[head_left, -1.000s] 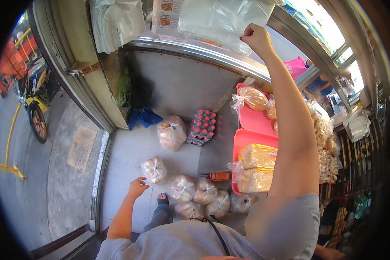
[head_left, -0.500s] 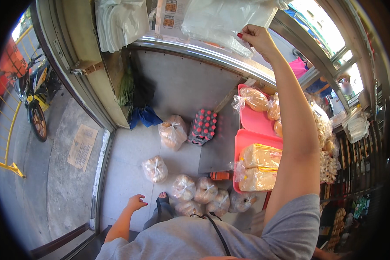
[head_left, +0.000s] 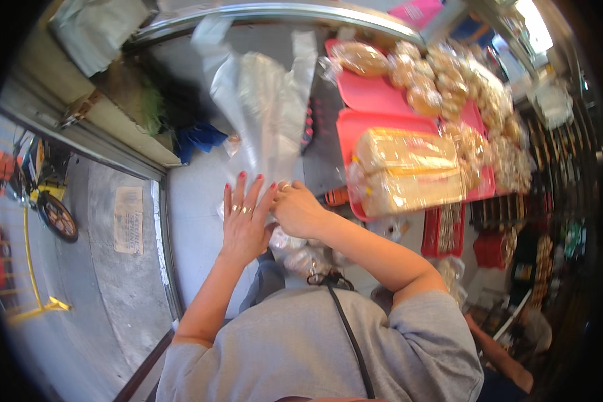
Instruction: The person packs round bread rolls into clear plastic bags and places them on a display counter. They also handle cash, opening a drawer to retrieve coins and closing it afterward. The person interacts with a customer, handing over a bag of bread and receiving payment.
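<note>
A translucent white plastic carrier bag (head_left: 264,107) stretches up and away from my hands, its two handle loops at the far end. My right hand (head_left: 299,209) is closed on the bag's near end, fingers curled in. Beside it on the left, my left hand (head_left: 245,224) has its fingers spread, the fingertips next to the bag's near end; whether they touch it I cannot tell. Under my hands lie clear bags of round bread (head_left: 307,260) on the floor, partly hidden.
To the right, pink trays (head_left: 375,100) bear wrapped loaves (head_left: 415,191) and bagged buns (head_left: 442,87). More white bags (head_left: 100,30) hang at the far left. Outside the left doorway are a motorcycle (head_left: 53,208) and a yellow barrier (head_left: 30,261). Another person's arm (head_left: 499,358) shows at lower right.
My right hand has come down from the hanging bags at the far right, bringing a plastic bag in front of me. My left hand has risen to meet it. The view has shifted.
</note>
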